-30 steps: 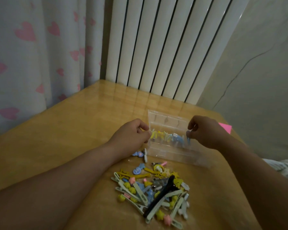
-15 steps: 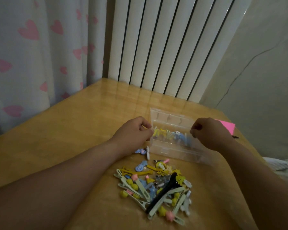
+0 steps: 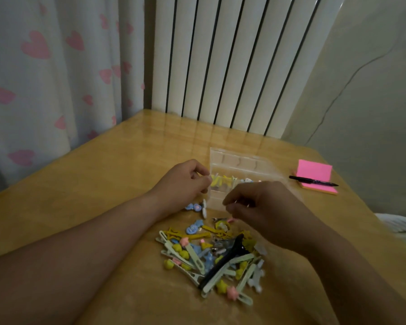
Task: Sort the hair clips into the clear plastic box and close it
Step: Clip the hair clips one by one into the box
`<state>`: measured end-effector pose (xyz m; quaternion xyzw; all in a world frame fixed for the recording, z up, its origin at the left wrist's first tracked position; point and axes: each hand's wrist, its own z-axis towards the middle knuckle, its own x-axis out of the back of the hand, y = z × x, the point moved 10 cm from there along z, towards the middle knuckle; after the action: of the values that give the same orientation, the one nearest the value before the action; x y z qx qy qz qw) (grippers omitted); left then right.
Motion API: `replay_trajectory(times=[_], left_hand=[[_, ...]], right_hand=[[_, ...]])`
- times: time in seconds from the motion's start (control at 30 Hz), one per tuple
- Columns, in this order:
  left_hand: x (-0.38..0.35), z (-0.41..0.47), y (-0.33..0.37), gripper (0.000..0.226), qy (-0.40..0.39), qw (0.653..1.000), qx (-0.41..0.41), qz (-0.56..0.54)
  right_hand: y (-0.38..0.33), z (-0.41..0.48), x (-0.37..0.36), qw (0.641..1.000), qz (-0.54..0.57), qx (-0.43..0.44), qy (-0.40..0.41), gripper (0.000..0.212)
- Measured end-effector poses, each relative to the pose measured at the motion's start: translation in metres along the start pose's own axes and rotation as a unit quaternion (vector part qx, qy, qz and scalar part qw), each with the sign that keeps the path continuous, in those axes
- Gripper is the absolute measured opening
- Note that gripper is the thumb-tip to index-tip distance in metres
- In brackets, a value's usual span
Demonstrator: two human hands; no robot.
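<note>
The left hand [image 3: 185,181], at the middle of the frame, had its fingers curled, the thumb and forefinger tips against the left end of the clear plastic box [image 3: 244,164]. Whether they pinched its wall or a clip could not be told. The right hand [image 3: 265,207], just right of centre and lower, hung in front of the box with fingers curled and thumb close to forefinger. It was too blurred to tell if anything sat between them.

The box lay open on the wooden table [image 3: 103,184], behind both hands, with a row of yellow and blue clips [image 3: 220,181] inside it. Two small blue clips [image 3: 193,206] lay on the table just below the left hand. The loose pile of hair clips [image 3: 197,254] spread across the lower centre, pale green, yellow, pink and blue, with a long black clip [image 3: 223,261] lying aslant on top.

At the right edge of the table sat a pink notepad [image 3: 314,171] with a black pen [image 3: 313,181] across it. A white radiator [image 3: 232,62] filled the upper centre, and a curtain with pink hearts [image 3: 45,66] the upper left.
</note>
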<state>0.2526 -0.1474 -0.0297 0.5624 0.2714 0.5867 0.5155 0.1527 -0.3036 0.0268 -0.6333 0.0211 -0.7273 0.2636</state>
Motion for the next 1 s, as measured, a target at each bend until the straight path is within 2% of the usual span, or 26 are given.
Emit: replay_trajectory(times=[0.37, 0.67, 0.87, 1.0], left_hand=[[0.000, -0.003, 0.007, 0.010, 0.010, 1.000, 0.008, -0.022], [0.001, -0.001, 0.003, 0.006, 0.019, 0.999, 0.013, -0.025], [0.000, -0.001, 0.002, 0.008, 0.017, 0.999, 0.009, -0.033], [0.001, -0.001, 0.003, 0.007, 0.011, 0.999, 0.006, -0.033]], right_hand=[[-0.056, 0.011, -0.047, 0.988, -0.078, 0.107, -0.081, 0.025], [-0.065, 0.012, -0.057, 0.977, -0.123, 0.117, -0.129, 0.020], [-0.069, 0.011, -0.062, 0.974, -0.171, 0.117, -0.094, 0.028], [-0.069, 0.012, -0.058, 0.975, -0.175, 0.121, -0.065, 0.025]])
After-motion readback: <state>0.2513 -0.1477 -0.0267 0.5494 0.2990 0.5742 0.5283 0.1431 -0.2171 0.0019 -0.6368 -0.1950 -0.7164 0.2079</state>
